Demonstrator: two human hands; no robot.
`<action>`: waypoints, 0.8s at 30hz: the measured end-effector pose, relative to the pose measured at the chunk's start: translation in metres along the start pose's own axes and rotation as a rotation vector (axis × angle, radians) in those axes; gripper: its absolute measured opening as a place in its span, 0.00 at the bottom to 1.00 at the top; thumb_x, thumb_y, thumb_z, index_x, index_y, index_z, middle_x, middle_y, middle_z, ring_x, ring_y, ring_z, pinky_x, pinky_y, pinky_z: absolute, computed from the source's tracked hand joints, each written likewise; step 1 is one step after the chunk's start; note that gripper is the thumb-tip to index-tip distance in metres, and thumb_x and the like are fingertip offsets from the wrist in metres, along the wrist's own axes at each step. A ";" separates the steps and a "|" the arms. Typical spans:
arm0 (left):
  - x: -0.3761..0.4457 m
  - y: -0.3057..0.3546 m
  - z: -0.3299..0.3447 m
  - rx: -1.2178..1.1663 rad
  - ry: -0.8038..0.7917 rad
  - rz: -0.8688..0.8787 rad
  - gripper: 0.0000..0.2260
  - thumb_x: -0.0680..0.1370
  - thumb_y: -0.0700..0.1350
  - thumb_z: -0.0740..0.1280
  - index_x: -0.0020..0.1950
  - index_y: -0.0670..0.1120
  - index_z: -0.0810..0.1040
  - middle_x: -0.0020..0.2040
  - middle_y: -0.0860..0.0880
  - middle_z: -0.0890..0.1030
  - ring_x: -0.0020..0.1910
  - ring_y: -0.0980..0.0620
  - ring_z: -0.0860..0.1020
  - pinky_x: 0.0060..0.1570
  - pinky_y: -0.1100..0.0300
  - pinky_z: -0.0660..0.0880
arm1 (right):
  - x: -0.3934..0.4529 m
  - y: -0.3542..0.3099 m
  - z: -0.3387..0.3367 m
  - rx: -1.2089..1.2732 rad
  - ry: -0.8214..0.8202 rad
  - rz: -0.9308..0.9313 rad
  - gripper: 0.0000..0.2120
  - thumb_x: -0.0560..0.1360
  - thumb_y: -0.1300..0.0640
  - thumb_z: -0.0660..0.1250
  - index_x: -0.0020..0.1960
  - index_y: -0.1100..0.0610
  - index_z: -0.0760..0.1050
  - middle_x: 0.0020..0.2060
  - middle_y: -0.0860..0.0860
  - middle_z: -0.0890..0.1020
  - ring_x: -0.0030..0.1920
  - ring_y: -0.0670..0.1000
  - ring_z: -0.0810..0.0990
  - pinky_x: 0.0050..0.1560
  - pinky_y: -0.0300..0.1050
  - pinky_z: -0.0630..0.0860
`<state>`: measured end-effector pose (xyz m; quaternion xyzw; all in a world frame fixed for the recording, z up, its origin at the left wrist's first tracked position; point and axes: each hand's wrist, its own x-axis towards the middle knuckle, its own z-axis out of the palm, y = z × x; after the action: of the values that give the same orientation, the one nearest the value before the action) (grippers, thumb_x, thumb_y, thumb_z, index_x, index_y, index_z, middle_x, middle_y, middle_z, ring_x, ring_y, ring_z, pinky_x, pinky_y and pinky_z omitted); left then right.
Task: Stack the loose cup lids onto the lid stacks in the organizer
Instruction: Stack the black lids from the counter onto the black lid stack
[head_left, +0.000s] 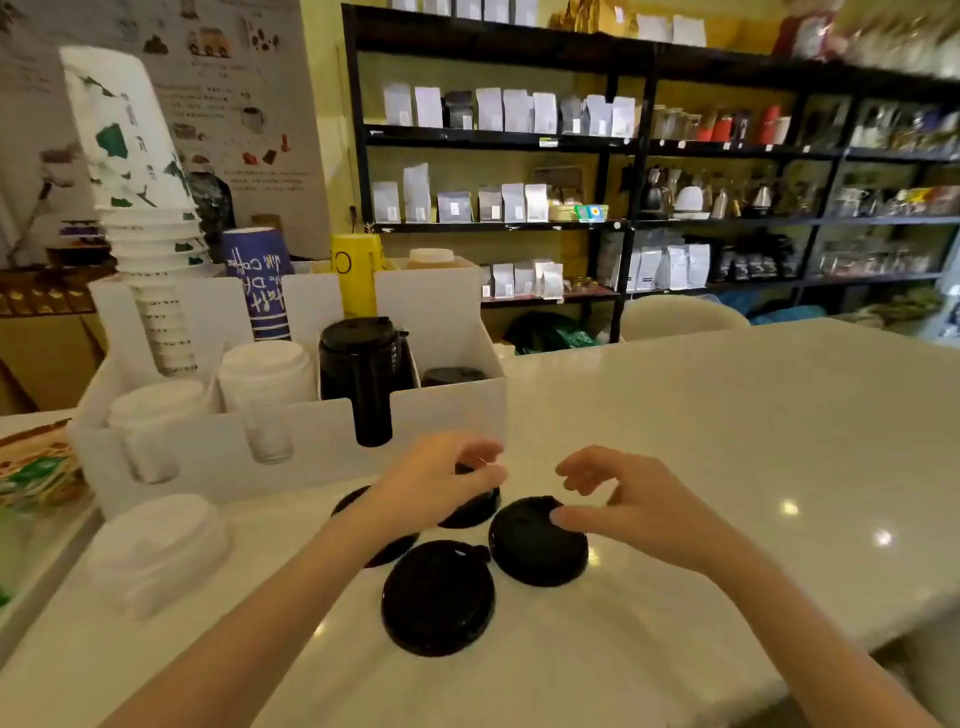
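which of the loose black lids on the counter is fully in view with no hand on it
The nearest black lid, closest to the camera. The right hand touches the lid beside it, and the left hand covers the others.

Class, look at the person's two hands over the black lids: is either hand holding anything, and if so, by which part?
Left hand closes over a black lid, apparently at its rim. Right hand is open, thumb touching another lid.

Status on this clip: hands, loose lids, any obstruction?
Left hand closing on a black lid; right hand open, touching another. More loose. Black stack unobstructed.
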<state>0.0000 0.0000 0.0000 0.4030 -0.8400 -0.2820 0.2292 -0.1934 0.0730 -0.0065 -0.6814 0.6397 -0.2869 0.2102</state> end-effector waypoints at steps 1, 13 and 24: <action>-0.002 0.000 0.006 0.037 -0.050 -0.017 0.20 0.74 0.50 0.64 0.65 0.50 0.69 0.63 0.51 0.75 0.57 0.57 0.73 0.59 0.61 0.70 | -0.004 0.002 0.003 -0.004 -0.017 0.033 0.24 0.66 0.46 0.71 0.59 0.48 0.71 0.54 0.45 0.77 0.54 0.45 0.74 0.47 0.34 0.70; -0.010 -0.006 0.052 0.282 -0.139 -0.060 0.25 0.65 0.58 0.70 0.58 0.48 0.72 0.53 0.49 0.78 0.51 0.51 0.75 0.52 0.50 0.75 | -0.010 0.028 0.032 -0.125 -0.030 0.060 0.26 0.59 0.37 0.68 0.44 0.58 0.76 0.41 0.58 0.80 0.45 0.57 0.76 0.45 0.58 0.73; 0.002 -0.004 0.025 0.087 0.069 0.016 0.30 0.62 0.58 0.73 0.62 0.54 0.72 0.59 0.53 0.77 0.53 0.58 0.73 0.48 0.68 0.69 | 0.007 0.018 0.010 0.051 0.103 0.007 0.26 0.63 0.44 0.72 0.60 0.47 0.71 0.54 0.44 0.75 0.56 0.44 0.72 0.57 0.42 0.69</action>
<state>-0.0136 0.0034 -0.0206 0.4153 -0.8463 -0.2292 0.2423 -0.2001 0.0641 -0.0245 -0.6578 0.6447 -0.3368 0.1956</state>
